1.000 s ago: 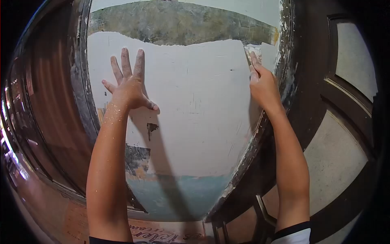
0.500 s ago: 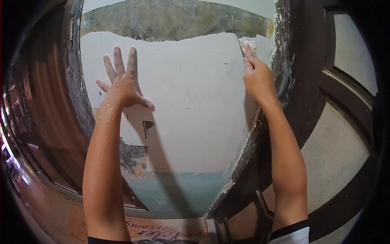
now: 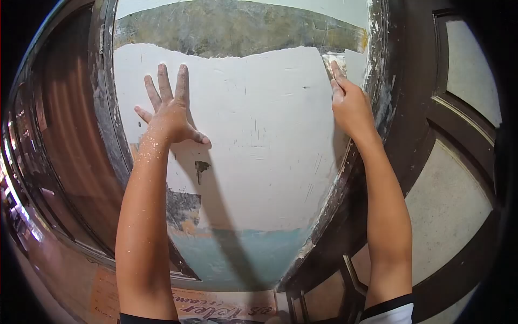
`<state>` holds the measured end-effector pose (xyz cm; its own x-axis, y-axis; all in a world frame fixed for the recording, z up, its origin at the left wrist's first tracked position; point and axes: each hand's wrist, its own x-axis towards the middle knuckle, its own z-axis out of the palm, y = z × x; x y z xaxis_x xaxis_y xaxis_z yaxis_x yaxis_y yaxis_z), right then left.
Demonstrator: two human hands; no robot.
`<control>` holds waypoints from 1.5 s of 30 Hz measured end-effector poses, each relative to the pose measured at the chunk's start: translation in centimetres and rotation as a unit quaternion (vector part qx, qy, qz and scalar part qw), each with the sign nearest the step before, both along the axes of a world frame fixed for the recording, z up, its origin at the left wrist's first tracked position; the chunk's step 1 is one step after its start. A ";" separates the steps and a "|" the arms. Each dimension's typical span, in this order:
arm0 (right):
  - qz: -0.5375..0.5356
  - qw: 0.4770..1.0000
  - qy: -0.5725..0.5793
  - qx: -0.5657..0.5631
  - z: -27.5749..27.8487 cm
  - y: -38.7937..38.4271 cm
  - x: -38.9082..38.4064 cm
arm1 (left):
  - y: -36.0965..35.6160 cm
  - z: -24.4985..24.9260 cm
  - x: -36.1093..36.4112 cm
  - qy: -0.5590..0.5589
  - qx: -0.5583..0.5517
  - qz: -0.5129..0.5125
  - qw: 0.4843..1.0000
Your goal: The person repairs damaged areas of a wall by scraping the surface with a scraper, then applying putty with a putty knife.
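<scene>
My left hand (image 3: 170, 120) is spread flat against a white-coated wall panel (image 3: 259, 124), fingers apart and thumb out to the right. Pale dust clings to its fingers and forearm. At the panel's upper right, my right hand (image 3: 352, 105) grips a scraper (image 3: 335, 60), a flat-bladed tool smeared with white, index finger stretched along it. Its blade meets the wall near the ragged border where the white coat stops. Above that border runs a bare grey-green band (image 3: 237, 27). The scraper's handle is mostly hidden in my fingers.
A worn dark frame (image 3: 376, 59) with chipped paint borders the panel on the right. Further right stands a dark panelled door (image 3: 415, 108). Brown curtain-like folds (image 3: 75, 124) show at left. Printed cardboard (image 3: 226, 305) lies below the panel's blue-green lower strip (image 3: 253, 254).
The whole view has shifted slightly, so wall and hands appear a little further right. My left hand keeps its place on the wall; the scraper has barely moved against it.
</scene>
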<state>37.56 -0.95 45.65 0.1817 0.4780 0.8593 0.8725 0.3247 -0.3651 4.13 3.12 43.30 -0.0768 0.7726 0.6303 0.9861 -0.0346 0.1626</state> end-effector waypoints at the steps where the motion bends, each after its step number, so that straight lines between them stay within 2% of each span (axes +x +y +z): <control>1: 0.001 1.000 0.001 0.003 0.0 0.3 0.4 | 0.3 0.0 -0.2 0.001 0.003 0.001 1.000; 3: -0.016 0.999 -0.048 -0.007 0.4 0.9 1.5 | 0.6 -0.1 0.0 -0.007 -0.005 0.002 1.000; 7: 0.001 1.000 -0.025 0.000 0.0 0.2 0.9 | -0.5 0.1 0.3 -0.016 -0.018 0.008 1.000; 11: -0.044 0.998 -0.012 -0.035 0.3 0.2 -0.3 | -0.3 0.3 0.3 -0.024 -0.019 0.001 1.000; 13: -0.011 0.999 0.002 -0.040 0.0 0.7 0.1 | -0.1 0.1 0.3 -0.021 -0.022 0.012 0.999; 15: 0.000 1.000 -0.018 0.026 -0.4 1.1 0.1 | 0.5 -0.1 -0.2 -0.007 -0.010 -0.004 1.000; 16: -0.019 0.999 -0.020 -0.023 -0.1 0.7 0.1 | 0.5 -0.1 -0.3 -0.009 -0.010 -0.006 1.000; 20: -0.007 1.000 -0.017 0.004 -0.1 1.7 0.5 | 0.6 -0.1 -0.3 -0.003 -0.013 0.003 1.000; 27: -0.009 0.999 0.017 -0.027 1.1 1.5 0.4 | 0.5 0.0 0.0 0.002 -0.018 0.010 1.000; 31: 0.013 1.000 0.007 0.003 0.1 1.1 0.7 | 0.7 0.0 -0.3 0.004 -0.016 0.005 1.000; 33: 0.003 1.000 -0.003 -0.026 0.3 1.7 1.1 | 0.8 0.2 -0.2 0.005 -0.021 0.016 1.000; 35: 0.039 0.999 -0.003 0.036 -0.3 1.9 1.0 | 0.9 -0.2 -0.4 0.004 -0.014 0.008 1.000; 36: 0.027 0.999 0.033 -0.005 0.0 0.4 0.0 | 0.7 -0.1 -0.2 0.006 -0.014 0.009 1.000; 39: 0.018 0.999 -0.010 0.035 -0.1 1.0 0.4 | -0.7 0.5 0.6 -0.015 -0.034 0.019 0.999; 40: -0.006 1.000 0.006 -0.015 0.8 0.4 0.3 | -0.7 0.8 0.8 -0.017 -0.049 0.029 0.998; 45: -0.003 0.999 0.029 -0.024 0.8 0.1 0.2 | 0.9 0.0 -0.2 0.002 -0.017 0.015 1.000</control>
<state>37.76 -0.88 46.42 0.2338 0.5168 0.8235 0.8510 0.3009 -0.4304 3.95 3.98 43.30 -0.0964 0.7911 0.6041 0.9874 -0.0005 0.1583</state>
